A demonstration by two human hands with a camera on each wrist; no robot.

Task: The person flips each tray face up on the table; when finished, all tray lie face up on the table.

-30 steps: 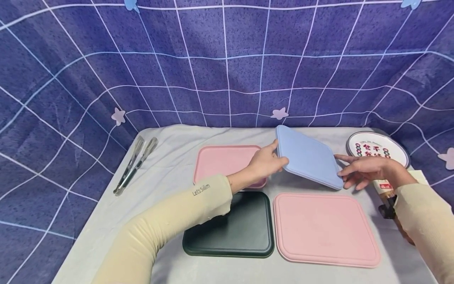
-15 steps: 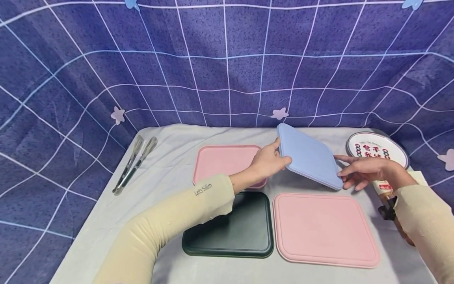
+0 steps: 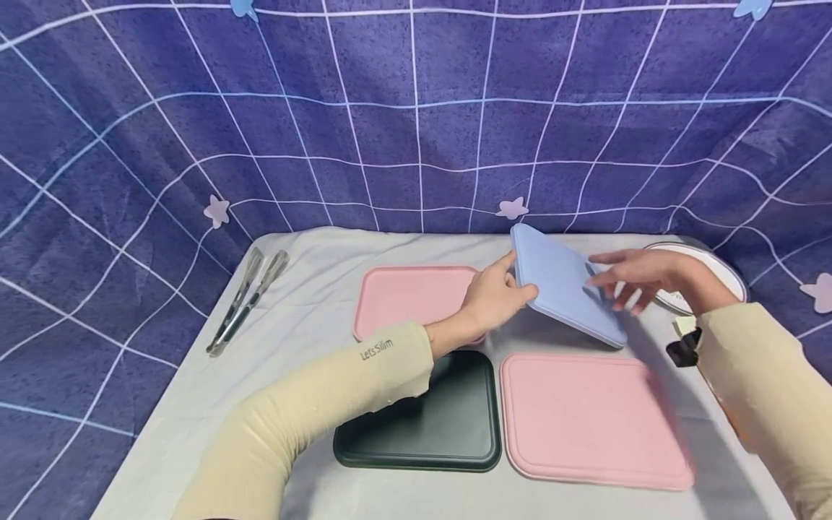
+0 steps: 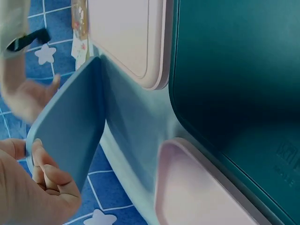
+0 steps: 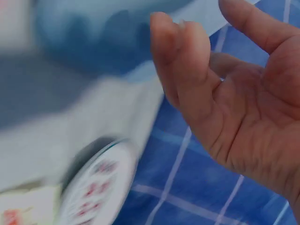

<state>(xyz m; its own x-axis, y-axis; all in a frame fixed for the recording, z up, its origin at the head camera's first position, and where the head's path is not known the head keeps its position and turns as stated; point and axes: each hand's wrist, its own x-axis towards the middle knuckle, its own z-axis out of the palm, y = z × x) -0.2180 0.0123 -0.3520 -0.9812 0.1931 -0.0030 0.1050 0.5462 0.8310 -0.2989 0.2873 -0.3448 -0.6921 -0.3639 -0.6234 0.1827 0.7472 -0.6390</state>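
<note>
A light blue rectangular tray (image 3: 555, 278) with rounded corners is tilted, its left edge raised and its right corner low near the cloth. My left hand (image 3: 495, 296) pinches that raised edge between thumb and fingers; the left wrist view shows the grip from the side, with the tray (image 4: 75, 117) slanting away. Over the tray's right part, my right hand (image 3: 643, 274) is spread with fingers loosely extended, holding nothing. In the right wrist view its palm and fingers (image 5: 190, 70) show, with the blurred blue tray beyond them.
A pink tray (image 3: 416, 292) lies back left, a dark green tray (image 3: 422, 433) in front, and another pink tray (image 3: 594, 419) front right. Metal tongs (image 3: 250, 303) lie far left. A round white plate (image 5: 101, 187) with red characters sits behind the right forearm.
My right hand has left the blue tray's lower right edge, moving up and left over its face. My left hand has shifted slightly right, tilting the tray a little steeper.
</note>
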